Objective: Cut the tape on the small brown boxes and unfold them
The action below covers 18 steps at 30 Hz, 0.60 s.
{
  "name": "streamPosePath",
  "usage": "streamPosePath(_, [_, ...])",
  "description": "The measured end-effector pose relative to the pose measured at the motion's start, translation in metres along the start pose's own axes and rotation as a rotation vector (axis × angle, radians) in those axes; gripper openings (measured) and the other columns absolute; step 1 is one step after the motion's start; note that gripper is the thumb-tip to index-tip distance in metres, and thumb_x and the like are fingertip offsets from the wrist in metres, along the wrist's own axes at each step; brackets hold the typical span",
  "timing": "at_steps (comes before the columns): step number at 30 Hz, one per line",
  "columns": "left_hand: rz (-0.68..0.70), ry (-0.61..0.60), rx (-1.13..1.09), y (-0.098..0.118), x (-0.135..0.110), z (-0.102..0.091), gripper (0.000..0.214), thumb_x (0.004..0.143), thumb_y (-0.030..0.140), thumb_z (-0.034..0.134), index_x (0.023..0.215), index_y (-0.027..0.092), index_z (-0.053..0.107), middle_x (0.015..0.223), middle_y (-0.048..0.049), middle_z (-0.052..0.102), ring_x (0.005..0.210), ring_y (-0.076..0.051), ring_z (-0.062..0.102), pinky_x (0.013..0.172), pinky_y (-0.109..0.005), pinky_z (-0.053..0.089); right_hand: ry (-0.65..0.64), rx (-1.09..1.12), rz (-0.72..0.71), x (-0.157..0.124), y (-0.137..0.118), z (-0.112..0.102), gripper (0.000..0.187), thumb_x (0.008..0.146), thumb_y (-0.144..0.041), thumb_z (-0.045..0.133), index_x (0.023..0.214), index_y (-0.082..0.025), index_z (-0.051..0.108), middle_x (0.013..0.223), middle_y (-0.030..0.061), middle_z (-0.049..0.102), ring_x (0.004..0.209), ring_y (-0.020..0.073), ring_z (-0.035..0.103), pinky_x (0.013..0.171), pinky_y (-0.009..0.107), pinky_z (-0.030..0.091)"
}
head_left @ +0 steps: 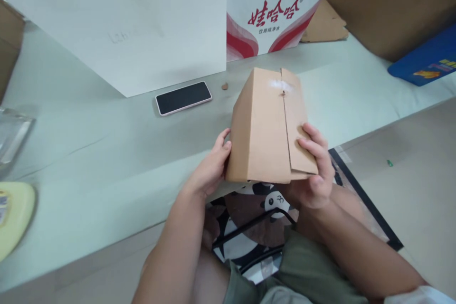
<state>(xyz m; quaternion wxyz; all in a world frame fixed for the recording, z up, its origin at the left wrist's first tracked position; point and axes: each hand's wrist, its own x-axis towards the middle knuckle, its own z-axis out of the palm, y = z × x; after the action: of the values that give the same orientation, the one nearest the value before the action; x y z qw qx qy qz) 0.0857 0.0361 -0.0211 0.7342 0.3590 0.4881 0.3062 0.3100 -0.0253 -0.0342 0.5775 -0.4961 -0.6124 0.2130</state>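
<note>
Nearest you, your green shorts [313,261] show between your forearms. Your left hand [212,164] supports the left side of the brown cardboard carton [269,128], thumb and one finger slightly parted; you cannot tell how its hidden fingers sit. Your right hand [318,168] curls loosely around the carton's lower right corner, fingertips spread on the flap. You hold the carton tilted above the front edge of the pale green table [107,161]. Beyond lie a smartphone [184,98] and, farther back, a Wahaha drinking-water box [274,19].
</note>
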Motion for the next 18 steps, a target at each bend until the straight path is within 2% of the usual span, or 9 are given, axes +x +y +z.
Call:
streamPosePath(2, [-0.027,-0.031,0.046,0.002,0.0,0.004,0.07,0.098,0.054,0.06,0.161,0.034,0.037,0.125,-0.008,0.076,0.105,-0.024,0.074,0.09,-0.039,0.06,0.066,0.003,-0.102,0.003,0.001,0.001,0.047,0.095,-0.063,0.045,0.131,-0.042,0.066,0.155,-0.0015,0.053,0.154,0.0408,0.039,0.13,0.069,0.027])
streamPosePath(4, [0.006,-0.026,0.154,0.006,0.001,0.005,0.063,0.095,0.044,0.063,0.154,0.026,0.05,0.111,-0.0091,0.078,0.1,-0.025,0.074,0.095,-0.044,0.058,0.081,-0.002,-0.171,0.007,0.001,0.002,0.042,0.096,-0.057,0.046,0.129,-0.041,0.068,0.151,-0.001,0.057,0.15,0.0389,0.045,0.129,0.068,0.029])
streamPosePath(5, [0.074,0.033,0.227,0.008,0.001,0.003,0.054,0.093,0.04,0.065,0.144,0.022,0.06,0.108,-0.0102,0.078,0.102,-0.026,0.073,0.098,-0.047,0.057,0.052,-0.012,-0.183,0.009,0.001,0.002,0.042,0.096,-0.056,0.047,0.129,-0.041,0.068,0.151,-0.0009,0.058,0.148,0.0382,0.048,0.13,0.068,0.028])
streamPosePath(8, [0.466,0.371,0.426,0.013,0.001,-0.003,0.029,0.09,0.037,0.066,0.11,0.018,0.076,0.113,-0.0126,0.077,0.114,-0.031,0.07,0.109,-0.052,0.052,-0.076,-0.064,-0.209,0.016,0.001,0.002,0.043,0.093,-0.057,0.052,0.129,-0.039,0.068,0.148,0.0014,0.06,0.143,0.0378,0.053,0.131,0.069,0.026])
streamPosePath(10, [0.791,0.475,0.456,0.014,0.0,-0.007,0.029,0.094,0.04,0.06,0.11,0.021,0.076,0.126,-0.0108,0.075,0.128,-0.031,0.065,0.116,-0.053,0.047,-0.144,-0.086,-0.209,0.02,0.002,0.001,0.044,0.091,-0.059,0.055,0.127,-0.037,0.069,0.146,0.0027,0.061,0.142,0.0383,0.054,0.131,0.07,0.024])
streamPosePath(11, [0.925,0.432,0.461,0.014,-0.001,-0.008,0.032,0.097,0.042,0.056,0.115,0.023,0.075,0.133,-0.0093,0.073,0.137,-0.031,0.061,0.121,-0.053,0.043,-0.155,-0.083,-0.206,0.022,0.002,0.001,0.044,0.09,-0.06,0.056,0.126,-0.037,0.069,0.146,0.0029,0.062,0.142,0.0384,0.054,0.132,0.07,0.024])
streamPosePath(13, [1.078,0.266,0.511,0.011,-0.003,-0.006,0.038,0.101,0.047,0.05,0.124,0.027,0.073,0.145,-0.0074,0.067,0.148,-0.03,0.052,0.126,-0.054,0.038,-0.158,-0.068,-0.2,0.024,0.002,0.001,0.044,0.09,-0.06,0.056,0.125,-0.037,0.069,0.145,0.0028,0.062,0.143,0.0383,0.053,0.132,0.07,0.024])
streamPosePath(15, [1.108,0.156,0.599,0.007,-0.003,-0.003,0.044,0.102,0.05,0.047,0.13,0.028,0.071,0.154,-0.0086,0.06,0.15,-0.031,0.049,0.127,-0.055,0.036,-0.153,-0.067,-0.194,0.023,0.002,0.001,0.044,0.091,-0.06,0.055,0.125,-0.037,0.07,0.144,0.0029,0.063,0.143,0.0377,0.053,0.131,0.069,0.026])
streamPosePath(18, [1.099,0.129,0.653,0.001,-0.002,0.002,0.049,0.103,0.052,0.041,0.137,0.027,0.067,0.16,-0.0108,0.053,0.15,-0.033,0.048,0.127,-0.056,0.035,-0.152,-0.046,-0.168,0.024,0.003,-0.002,0.05,0.093,-0.068,0.047,0.123,-0.037,0.071,0.144,0.0037,0.062,0.141,0.0364,0.055,0.126,0.066,0.036])
